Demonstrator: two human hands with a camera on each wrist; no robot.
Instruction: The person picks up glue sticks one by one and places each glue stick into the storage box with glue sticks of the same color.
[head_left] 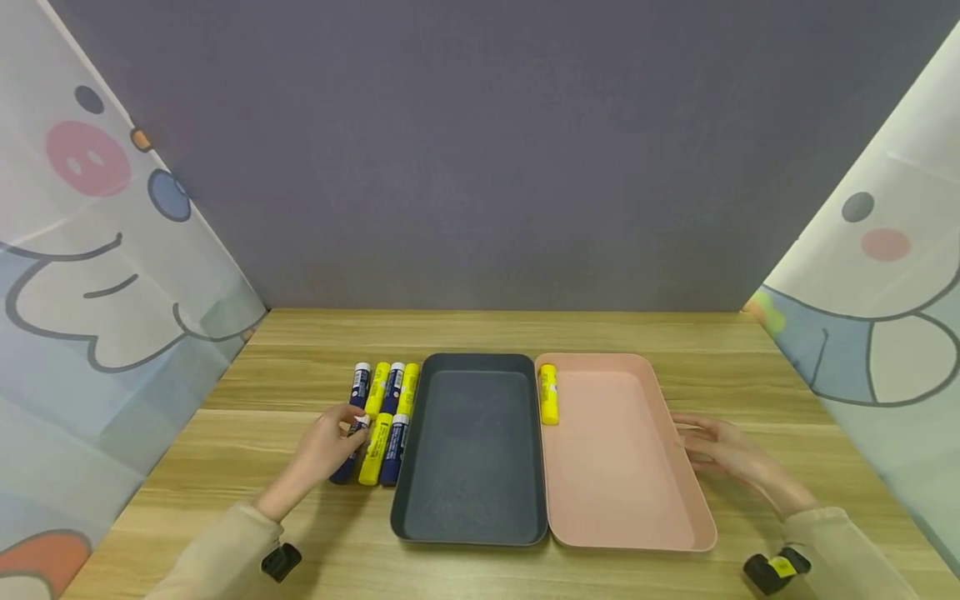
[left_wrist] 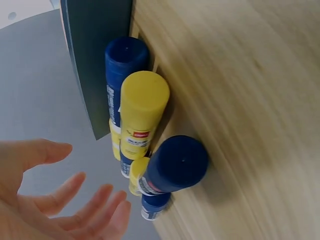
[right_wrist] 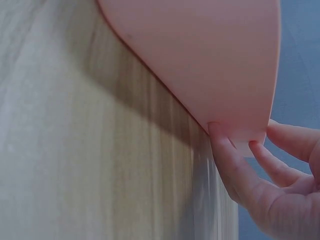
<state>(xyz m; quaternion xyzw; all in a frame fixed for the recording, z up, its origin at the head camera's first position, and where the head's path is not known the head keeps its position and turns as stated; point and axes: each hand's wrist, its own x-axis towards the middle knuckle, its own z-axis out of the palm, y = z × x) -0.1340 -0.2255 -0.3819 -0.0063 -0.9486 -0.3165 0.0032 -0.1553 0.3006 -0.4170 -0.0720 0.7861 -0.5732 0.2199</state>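
Note:
Several blue and yellow glue-stick-like tubes lie in two rows left of the dark tray (head_left: 471, 533). At the near row's left end is a blue tube (head_left: 343, 472), (left_wrist: 179, 162), with the left hand (head_left: 327, 446), (left_wrist: 65, 200) beside it, fingers apart and gripping nothing. A yellow tube (head_left: 377, 450), (left_wrist: 144, 107) and another blue tube (head_left: 393, 450), (left_wrist: 125, 60) lie next to it. One yellow tube (head_left: 549, 396) lies in the pink tray (head_left: 626, 467), at its far left corner. The right hand (head_left: 723, 450), (right_wrist: 270, 185) touches the pink tray's right outer wall (right_wrist: 200, 65) with its fingertips.
Both trays stand side by side on a wooden table (head_left: 480, 329). A grey panel (head_left: 480, 158) rises behind the table, and patterned cloths hang at left (head_left: 112, 292) and right (head_left: 885, 275).

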